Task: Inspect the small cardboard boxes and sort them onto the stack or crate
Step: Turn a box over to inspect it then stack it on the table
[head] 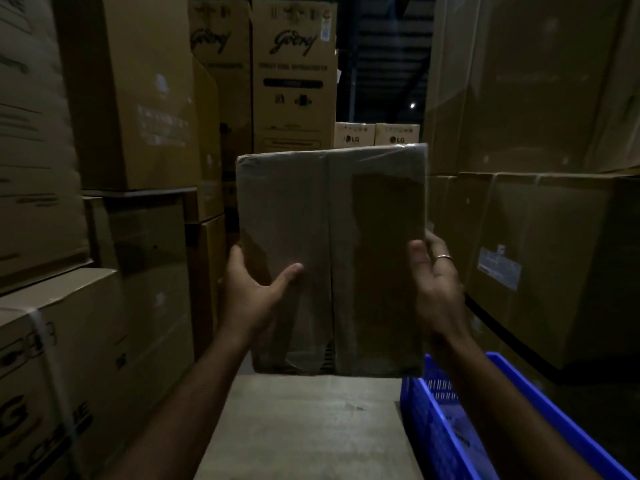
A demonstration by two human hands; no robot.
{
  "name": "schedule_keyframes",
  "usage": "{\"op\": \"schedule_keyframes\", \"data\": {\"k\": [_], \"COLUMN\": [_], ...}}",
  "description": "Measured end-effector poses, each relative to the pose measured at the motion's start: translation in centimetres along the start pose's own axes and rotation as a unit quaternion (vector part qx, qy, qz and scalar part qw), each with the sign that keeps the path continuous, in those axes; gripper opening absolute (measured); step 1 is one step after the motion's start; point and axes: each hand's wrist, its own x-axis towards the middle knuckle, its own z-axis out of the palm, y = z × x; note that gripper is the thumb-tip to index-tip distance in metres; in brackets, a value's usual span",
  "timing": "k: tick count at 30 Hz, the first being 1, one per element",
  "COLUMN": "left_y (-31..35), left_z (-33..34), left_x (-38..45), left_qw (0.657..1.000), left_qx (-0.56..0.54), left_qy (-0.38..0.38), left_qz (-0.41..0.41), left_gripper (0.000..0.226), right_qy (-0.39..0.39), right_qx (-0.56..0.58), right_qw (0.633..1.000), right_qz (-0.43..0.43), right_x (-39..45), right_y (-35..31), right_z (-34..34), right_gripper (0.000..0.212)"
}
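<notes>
I see my left hand (258, 292) and right hand (437, 271) gripping the box (330, 258) by its lower sides, thumbs across its face, held upright at frame centre above a carton (304, 427), with the blue crate (450, 427) lower right and stacked cartons (131, 98) walling both sides.
</notes>
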Motion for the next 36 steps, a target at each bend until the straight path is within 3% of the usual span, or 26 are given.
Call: {"op": "schedule_keyframes", "data": {"k": [2,4,6,8,10,11,13,15,17,19,21,25,29,33,36], "left_y": [0.0,0.0,-0.2,-0.3,0.2,0.6,1.0,1.9,3.3,3.4,2.4,1.2,1.0,0.8,1.1], "left_z": [-1.3,-2.1,-2.5,-2.6,-2.4,-2.1,-0.9,0.2,1.3,1.9,2.6,2.9,3.6,3.4,3.5], "left_x": [1.0,1.7,2.5,3.2,3.7,4.0,4.4,4.2,2.5,0.8,0.4,0.6,-0.2,-0.4,-0.3], "left_qw": [0.999,0.996,0.994,0.991,0.988,0.988,0.989,0.986,0.977,0.967,0.973,0.985,0.987,0.992,0.992], "left_qx": [-0.04,-0.069,-0.089,-0.106,-0.107,-0.095,-0.047,0.024,-0.032,-0.072,-0.057,-0.042,-0.065,-0.042,-0.06], "left_qy": [-0.016,-0.035,-0.049,-0.065,-0.076,-0.076,-0.068,-0.111,-0.194,-0.242,-0.223,-0.169,-0.138,-0.115,-0.115], "left_qz": [0.016,0.034,0.04,0.054,0.077,0.093,0.123,0.124,0.08,0.014,-0.009,-0.018,-0.039,-0.036,-0.011], "left_gripper": [0.087,0.071,0.073,0.079,0.083,0.081,0.068,0.068,0.086,0.078,0.059,0.094,0.075,0.108,0.096], "right_qy": [-0.059,-0.1,-0.1,-0.104,-0.128,-0.128,-0.083,-0.008,0.025,0.035,0.033,0.02,0.038,0.045,0.074], "right_qx": [0.093,0.095,0.032,-0.017,0.039,0.062,0.073,0.055,0.007,-0.035,-0.046,-0.095,-0.129,-0.131,-0.14], "right_qw": [0.993,0.986,0.99,0.993,0.991,0.989,0.993,0.998,1.0,0.999,0.998,0.995,0.991,0.989,0.986], "right_qz": [-0.039,-0.09,-0.092,-0.061,0.024,0.048,0.039,0.011,-0.005,-0.014,-0.011,-0.013,-0.027,-0.042,-0.056], "right_x": [0.2,0.6,1.5,2.4,3.3,3.3,2.9,2.0,1.0,0.1,-0.2,-0.1,0.0,-0.1,-0.4], "right_y": [-0.7,-1.4,-1.9,-2.3,-2.4,-2.7,-2.5,-2.1,-0.9,-0.1,0.4,0.4,0.5,-0.4,-0.7], "right_z": [-0.8,-1.4,-2.1,-2.9,-3.4,-3.4,-2.6,-1.0,0.7,1.7,2.0,2.1,2.3,2.0,2.4], "right_gripper": [0.041,0.042,0.048,0.089,0.137,0.148,0.128,0.103,0.098,0.085,0.074,0.069,0.068,0.071,0.07]}}
